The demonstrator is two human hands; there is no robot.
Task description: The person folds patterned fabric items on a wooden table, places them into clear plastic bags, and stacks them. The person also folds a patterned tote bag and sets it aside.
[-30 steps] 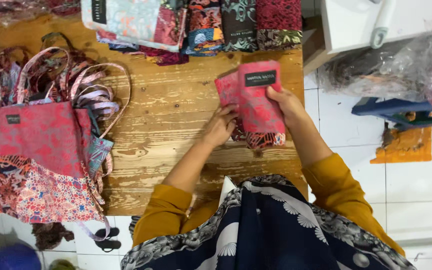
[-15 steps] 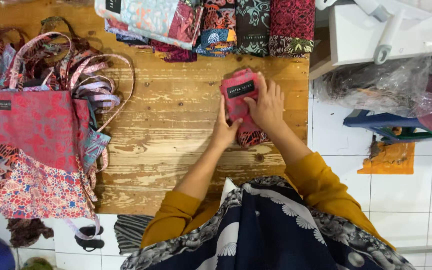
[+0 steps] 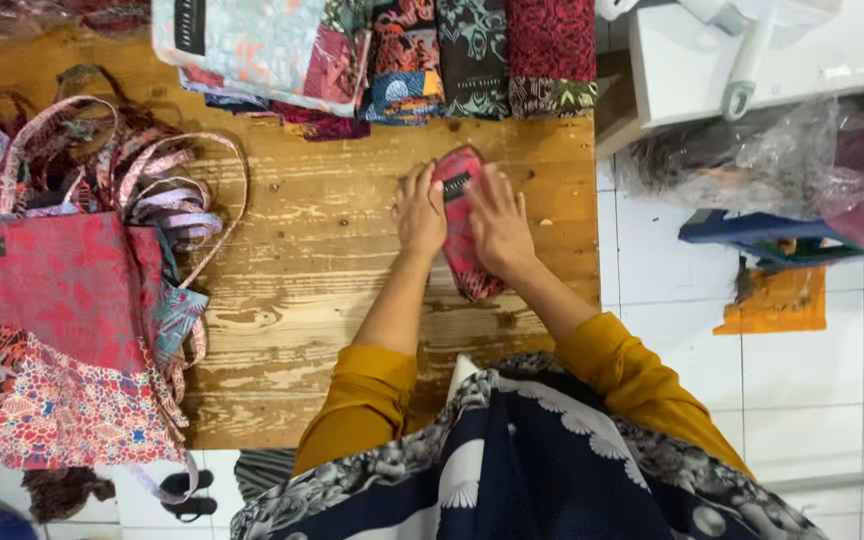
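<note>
While I watch, left hand [image 3: 420, 212] and right hand [image 3: 498, 222] press flat — fingers spread — on a folded red patterned cloth [image 3: 462, 228] lying on the wooden table [image 3: 302, 270].

Matt printed cloth pouch [image 3: 460, 225] on rough, worn wood table [image 3: 332, 280] (grainy) — crinkled glossy plastic [image 3: 752, 150].

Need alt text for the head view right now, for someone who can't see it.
Both hands, left hand and right hand, press a folded red patterned cloth flat on a wooden table. Red patterned tote bags lie at the left; folded fabrics line the far edge.
</note>
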